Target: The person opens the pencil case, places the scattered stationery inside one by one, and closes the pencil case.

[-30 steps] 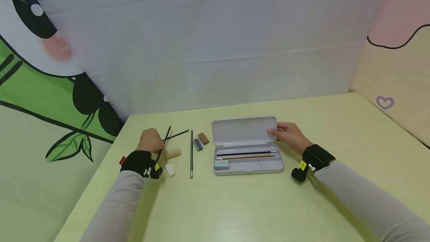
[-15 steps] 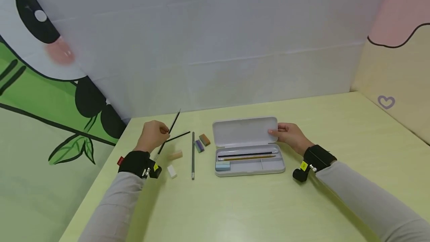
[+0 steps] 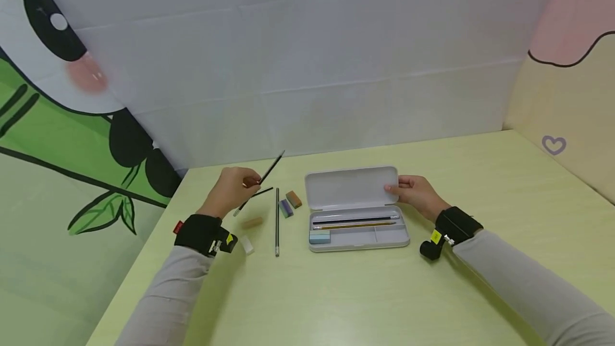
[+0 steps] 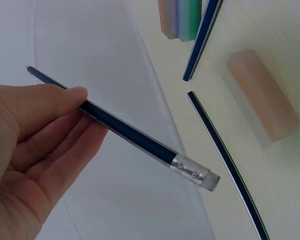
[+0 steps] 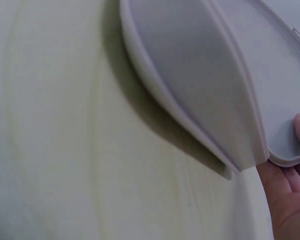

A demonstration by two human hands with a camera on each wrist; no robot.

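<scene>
A person's left hand (image 3: 233,188) pinches an eraser-tipped dark pencil (image 3: 271,167), tilted above the table (image 3: 336,298), left of an open pale pencil case (image 3: 355,236); the right hand (image 3: 419,195) grips its raised lid (image 3: 348,188) at the right edge. The case looks partly filled: another dark pencil (image 3: 355,219), a yellow pencil (image 3: 355,225) and a light-blue eraser (image 3: 319,237) lie inside, while two loose pencils (image 3: 277,223) and four loose erasers (image 3: 294,199) remain outside.

You hold a dark, pale-striped pencil (image 4: 135,135) aslant left of the pale grey case (image 3: 359,235), its tip (image 4: 33,71) nearer the case than its silver-banded eraser end (image 4: 210,181). The case lies open, and you hold its lid (image 3: 343,189) tilted back.
</scene>
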